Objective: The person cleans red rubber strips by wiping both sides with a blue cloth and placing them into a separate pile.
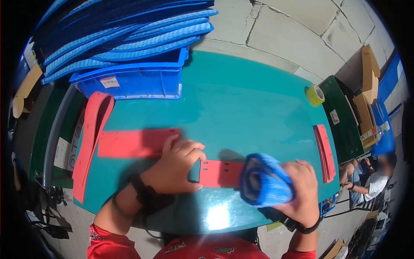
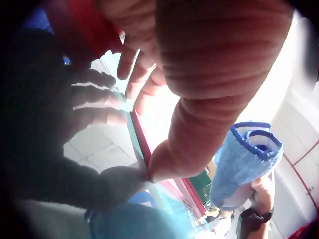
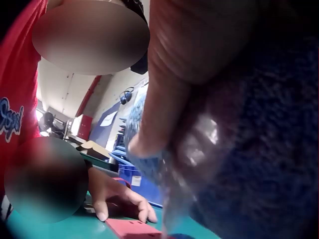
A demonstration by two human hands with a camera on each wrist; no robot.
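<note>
a wall (image 1: 289, 32) stands behind the desk (image 1: 254, 116). at its back left is a bin (image 1: 142, 82), mats (image 1: 129, 41) piled on top. a looped strap (image 1: 82, 162) lies along the left edge, a long strip (image 1: 129, 143) to its right. nearer the front, a short strip (image 1: 215, 177) lies between the hands, left of a rolled mat (image 1: 269, 181). a strip pile (image 1: 324, 153) lies at the right edge, a tape roll (image 1: 315, 95) behind it.

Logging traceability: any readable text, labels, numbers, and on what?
Red shirt, chest script: perhaps "oops", cut off by the frame edge, uncertain.
White label on blue bin: too small.
Small sign on green box: too small.
White panel, left: sideways characters, unreadable.
Shirt's smaller prints: unreadable.
</note>
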